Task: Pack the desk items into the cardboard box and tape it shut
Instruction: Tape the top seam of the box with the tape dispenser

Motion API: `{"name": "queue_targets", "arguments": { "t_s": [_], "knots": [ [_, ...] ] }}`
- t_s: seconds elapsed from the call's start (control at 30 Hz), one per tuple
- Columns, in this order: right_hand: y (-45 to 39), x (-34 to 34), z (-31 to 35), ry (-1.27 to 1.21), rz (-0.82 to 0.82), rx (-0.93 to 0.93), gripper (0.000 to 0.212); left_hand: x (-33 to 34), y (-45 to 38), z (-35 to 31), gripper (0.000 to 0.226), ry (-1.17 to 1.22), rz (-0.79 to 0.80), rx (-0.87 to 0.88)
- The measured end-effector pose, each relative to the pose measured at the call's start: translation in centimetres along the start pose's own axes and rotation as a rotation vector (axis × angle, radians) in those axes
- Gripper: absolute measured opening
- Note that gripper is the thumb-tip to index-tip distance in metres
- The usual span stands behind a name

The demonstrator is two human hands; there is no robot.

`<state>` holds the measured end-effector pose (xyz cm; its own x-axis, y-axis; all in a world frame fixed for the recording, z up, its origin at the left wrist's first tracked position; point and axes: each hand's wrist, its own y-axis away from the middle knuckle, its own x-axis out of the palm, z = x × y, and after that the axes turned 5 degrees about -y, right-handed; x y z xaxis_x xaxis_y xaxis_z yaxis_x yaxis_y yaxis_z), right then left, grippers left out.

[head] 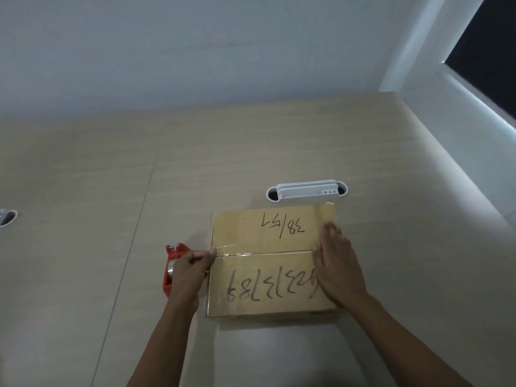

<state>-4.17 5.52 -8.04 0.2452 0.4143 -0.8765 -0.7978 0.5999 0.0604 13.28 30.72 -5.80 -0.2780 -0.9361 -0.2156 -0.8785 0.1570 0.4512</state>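
Note:
A closed cardboard box with black handwriting on both top flaps sits on the wooden desk. A strip of clear tape runs along the centre seam between the flaps. My left hand is at the box's left edge, shut on a red tape dispenser, thumb pressing the tape near the corner. My right hand lies flat, fingers together, on the right end of the box top over the seam.
A white cable grommet tray is set into the desk just behind the box. Another grommet shows at the far left edge. A grey wall rises behind, with a window ledge on the right.

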Motion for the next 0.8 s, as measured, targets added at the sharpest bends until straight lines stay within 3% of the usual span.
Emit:
{"name": "queue_targets", "arguments": {
  "t_s": [0.13, 0.37, 0.53, 0.7, 0.8],
  "knots": [
    [0.2, -0.2, 0.0, 0.005, 0.014, -0.003, 0.066, 0.2, 0.2, 0.1, 0.021, 0.025, -0.009, -0.037],
    [-0.2, -1.3, -0.3, -0.264, 0.013, 0.058, 0.077, -0.8, -0.1, -1.0, 0.011, 0.211, 0.225, -0.335],
    [-0.4, -1.5, -0.6, -0.322, 0.062, 0.067, 0.081, -1.1, -0.2, -1.0, 0.029, 0.338, 0.323, -0.485],
    [-0.1, -2.1, -0.6, -0.327, 0.122, 0.037, 0.076, -1.4, 0.3, -0.7, 0.041, 0.192, 0.338, -0.354],
    [-0.3, -2.3, -0.8, -0.316, 0.13, 0.06, 0.072, -1.7, 0.6, -0.6, 0.067, -0.114, 0.126, -0.054]
  ]
}}
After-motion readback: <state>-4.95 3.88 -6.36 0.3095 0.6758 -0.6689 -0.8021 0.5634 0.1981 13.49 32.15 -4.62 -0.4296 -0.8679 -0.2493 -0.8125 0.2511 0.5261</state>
